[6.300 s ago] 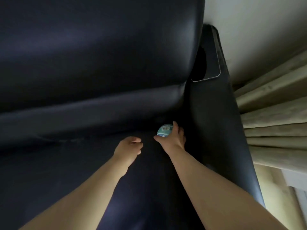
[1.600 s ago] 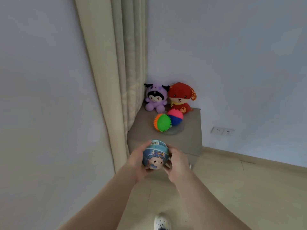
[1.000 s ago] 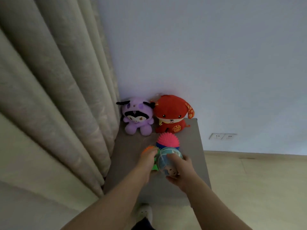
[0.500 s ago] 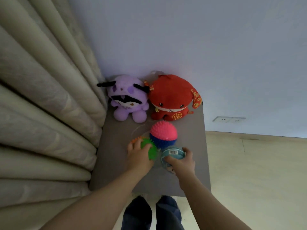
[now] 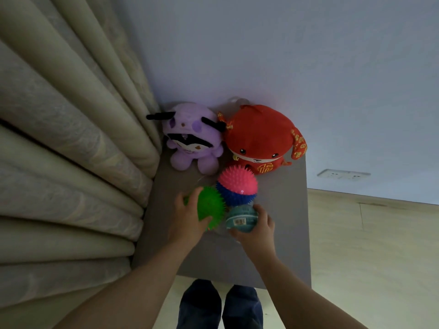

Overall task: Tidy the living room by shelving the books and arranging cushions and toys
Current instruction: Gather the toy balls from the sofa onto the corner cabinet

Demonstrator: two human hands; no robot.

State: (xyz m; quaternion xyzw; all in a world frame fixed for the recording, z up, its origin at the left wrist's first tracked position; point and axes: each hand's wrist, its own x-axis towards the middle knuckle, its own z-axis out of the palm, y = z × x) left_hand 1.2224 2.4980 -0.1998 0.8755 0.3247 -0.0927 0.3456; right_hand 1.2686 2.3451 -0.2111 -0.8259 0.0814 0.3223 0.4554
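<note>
Teal ball (image 5: 241, 218) down at counter (image 5: 282, 236), just beside pink ball (image 5: 237, 184). Right grip (image 5: 256, 233) curled round its near side; left grip (image 5: 187, 224) cups green ball (image 5: 210, 205). Judged light, smooth, prone to roll: hold across widest part.

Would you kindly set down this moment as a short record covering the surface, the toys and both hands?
surface: grey cabinet top, beside the curtain
back row: purple plush on the left, red plush on the right
middle: pink-and-blue spiky ball, in front of the plushes
left hand: holds the green spiky ball
right hand: holds the blue printed ball, close beside the green one
</note>
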